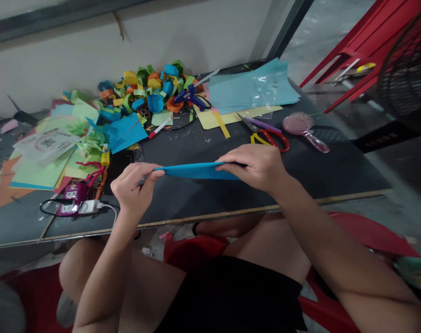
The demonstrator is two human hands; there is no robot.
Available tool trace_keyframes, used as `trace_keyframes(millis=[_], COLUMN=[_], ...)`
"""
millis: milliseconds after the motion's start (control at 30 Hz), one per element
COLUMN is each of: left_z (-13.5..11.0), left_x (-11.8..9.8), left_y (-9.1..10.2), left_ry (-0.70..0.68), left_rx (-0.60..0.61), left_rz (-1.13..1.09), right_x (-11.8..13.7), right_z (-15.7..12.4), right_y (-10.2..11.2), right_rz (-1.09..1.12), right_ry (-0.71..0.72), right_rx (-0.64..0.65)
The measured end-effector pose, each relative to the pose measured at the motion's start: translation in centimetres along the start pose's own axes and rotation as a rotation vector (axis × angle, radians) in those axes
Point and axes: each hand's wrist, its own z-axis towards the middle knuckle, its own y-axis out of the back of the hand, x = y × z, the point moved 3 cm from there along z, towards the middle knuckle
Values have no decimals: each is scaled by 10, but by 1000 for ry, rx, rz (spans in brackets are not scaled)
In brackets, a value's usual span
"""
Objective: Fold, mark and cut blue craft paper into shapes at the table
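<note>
A strip of blue paper [196, 171], which looks folded lengthwise, is stretched level between my hands above the near part of the table. My left hand [136, 182] pinches its left end between thumb and fingers. Toward the other end, my right hand [253, 166] grips the paper the same way, hiding part of it. Beyond my right hand lie red-handled scissors [274, 139] and a pair with yellow handles [259, 138]. A yellow glue stick [105, 155] stands behind my left hand.
Many folded paper pieces [155, 104] are heaped at the back, beside a blue glue gun [191, 96]. Light blue sheets [234, 95] lie back right, near a pink hairbrush [302, 127]. A purple power socket [73, 196] with cables sits front left. A fan [409, 69] stands right.
</note>
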Motion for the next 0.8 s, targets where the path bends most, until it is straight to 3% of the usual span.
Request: trace_keyframes(millis=[800], left_z=[0], left_x=[4], left_y=[5], left_ry=[-5], left_rx=[-16], left_rz=[-5], right_x=[4], right_z=[2], right_y=[3], right_rz=[-39], right_ry=[51], right_rx=[2])
